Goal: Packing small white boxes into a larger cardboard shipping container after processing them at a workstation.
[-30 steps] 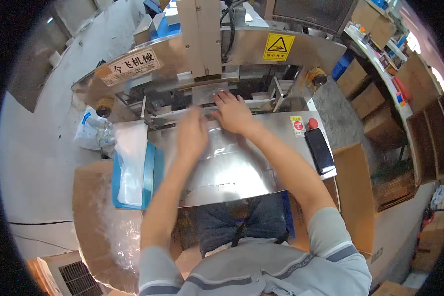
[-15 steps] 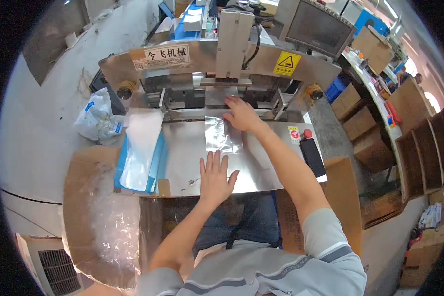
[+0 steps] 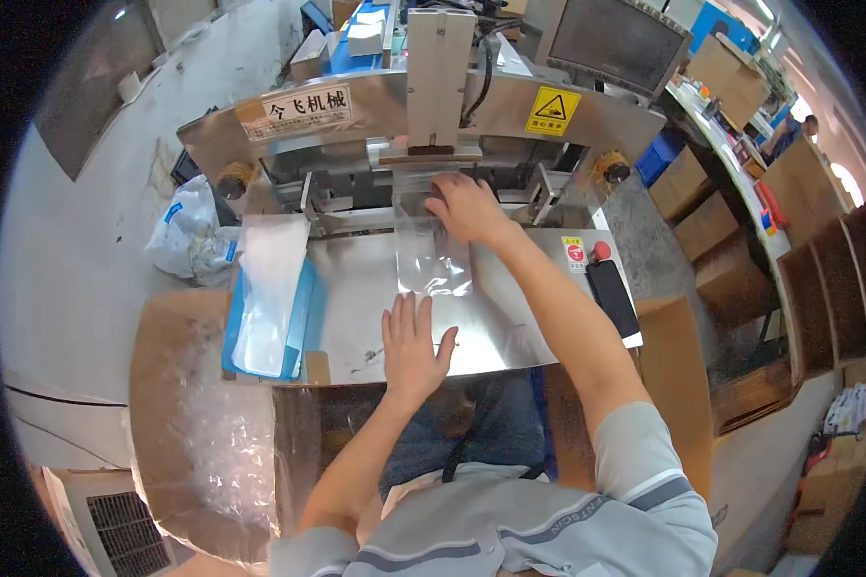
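A clear plastic bag [image 3: 431, 264] lies flat on the metal worktop [image 3: 356, 288], its far end reaching under the press head of a machine [image 3: 440, 82]. My right hand [image 3: 469, 210] rests on the far part of the bag, fingers stretched toward the press bar and thumb apart. Beside the bag's near edge, my left hand [image 3: 414, 351] lies flat with fingers extended, the fingertips at or just short of that edge. Neither hand grips anything. To the left, a stack of clear bags [image 3: 267, 298] leans in a blue holder [image 3: 305, 317].
A black phone-like slab [image 3: 613, 300] and a red button [image 3: 601, 251] sit at the worktop's right. A carton [image 3: 154, 385] lined with clear plastic stands at the lower left. A second carton [image 3: 678, 385] is right of my knees. A white plastic sack [image 3: 185, 231] lies by the wall.
The whole view has shifted slightly. The bag's silvery glare has faded and it looks clearer. My hands have hardly moved and stay open.
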A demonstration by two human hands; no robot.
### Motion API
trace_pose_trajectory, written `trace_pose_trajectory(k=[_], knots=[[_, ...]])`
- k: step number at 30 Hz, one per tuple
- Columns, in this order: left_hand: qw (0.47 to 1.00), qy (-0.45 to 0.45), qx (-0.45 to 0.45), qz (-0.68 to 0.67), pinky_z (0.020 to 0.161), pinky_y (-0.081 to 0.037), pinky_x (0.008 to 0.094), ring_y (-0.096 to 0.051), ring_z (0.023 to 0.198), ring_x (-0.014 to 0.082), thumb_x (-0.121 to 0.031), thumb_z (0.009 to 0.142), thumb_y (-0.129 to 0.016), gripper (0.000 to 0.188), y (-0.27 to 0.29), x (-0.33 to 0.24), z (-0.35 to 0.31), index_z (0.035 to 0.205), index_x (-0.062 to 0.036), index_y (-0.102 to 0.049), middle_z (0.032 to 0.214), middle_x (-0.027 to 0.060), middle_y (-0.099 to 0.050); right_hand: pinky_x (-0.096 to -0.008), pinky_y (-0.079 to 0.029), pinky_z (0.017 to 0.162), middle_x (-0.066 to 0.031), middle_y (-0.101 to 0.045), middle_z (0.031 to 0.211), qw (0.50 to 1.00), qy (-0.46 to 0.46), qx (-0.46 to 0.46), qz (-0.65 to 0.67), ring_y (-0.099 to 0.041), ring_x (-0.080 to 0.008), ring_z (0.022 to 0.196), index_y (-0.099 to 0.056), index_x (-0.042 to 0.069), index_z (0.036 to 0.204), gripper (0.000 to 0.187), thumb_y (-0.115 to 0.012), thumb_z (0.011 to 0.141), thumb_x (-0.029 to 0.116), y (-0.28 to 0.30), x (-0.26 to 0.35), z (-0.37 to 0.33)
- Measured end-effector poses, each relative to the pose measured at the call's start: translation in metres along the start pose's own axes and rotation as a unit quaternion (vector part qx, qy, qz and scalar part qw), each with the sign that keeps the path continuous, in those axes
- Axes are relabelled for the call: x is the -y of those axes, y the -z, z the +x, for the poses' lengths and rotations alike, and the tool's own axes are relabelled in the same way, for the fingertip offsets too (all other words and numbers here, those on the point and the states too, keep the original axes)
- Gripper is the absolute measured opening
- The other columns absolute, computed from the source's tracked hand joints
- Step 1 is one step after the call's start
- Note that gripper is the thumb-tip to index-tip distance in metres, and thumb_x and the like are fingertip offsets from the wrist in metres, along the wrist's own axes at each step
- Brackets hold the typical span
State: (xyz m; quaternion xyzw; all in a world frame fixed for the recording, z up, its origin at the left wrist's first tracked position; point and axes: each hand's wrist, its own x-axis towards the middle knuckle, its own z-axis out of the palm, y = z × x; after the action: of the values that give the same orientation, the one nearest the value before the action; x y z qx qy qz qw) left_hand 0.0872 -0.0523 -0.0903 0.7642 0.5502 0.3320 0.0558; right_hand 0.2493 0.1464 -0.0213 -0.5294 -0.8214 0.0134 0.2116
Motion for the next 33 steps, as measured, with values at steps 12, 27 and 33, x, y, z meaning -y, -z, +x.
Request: trace_pose_trajectory(k=[12,27,33], knots=[[0.989,0.046,-0.114,-0.078,0.117,-0.022,0.0578,-0.032,0.141,0.0493,-0.027,0.093,-0.063,0.069,0.003,0.006,-0.004,0.144,0.0095,-0.034,0.149,0.0308,-0.036,-0.0613,-0.039,0.104,-0.0276,-0.065,0.122,0.997,-0.022,0.063,-0.027,-0.058,-0.0392,0.122,-0.048,0.001,0.143,0.065,-0.049,0.099,0.048,0.012,-0.006,0.018],[0.989,0.032,-0.112,-0.089,0.115,-0.027,0.0558,-0.034,0.139,0.0501,-0.025,0.095,-0.063,0.067,-0.001,0.01,-0.002,0.144,0.01,-0.034,0.146,0.0318,-0.04,-0.036,-0.047,0.104,-0.0172,-0.058,0.139,0.873,-0.183,-0.025,0.452,-0.057,-0.0242,0.126,-0.049,-0.003,0.142,0.053,-0.063,0.099,0.025,0.008,0.002,-0.148],[0.963,0.145,-0.091,-0.206,0.117,-0.028,0.0473,-0.036,0.14,0.0454,-0.028,0.099,-0.058,0.07,-0.005,0.014,0.021,0.147,0.013,-0.028,0.15,0.0327,-0.036,-0.0379,-0.047,0.103,-0.0235,-0.056,0.139,0.857,-0.191,-0.038,0.477,-0.057,-0.0298,0.126,-0.045,-0.006,0.144,0.062,-0.065,0.097,0.03,0.003,0.006,-0.148]])
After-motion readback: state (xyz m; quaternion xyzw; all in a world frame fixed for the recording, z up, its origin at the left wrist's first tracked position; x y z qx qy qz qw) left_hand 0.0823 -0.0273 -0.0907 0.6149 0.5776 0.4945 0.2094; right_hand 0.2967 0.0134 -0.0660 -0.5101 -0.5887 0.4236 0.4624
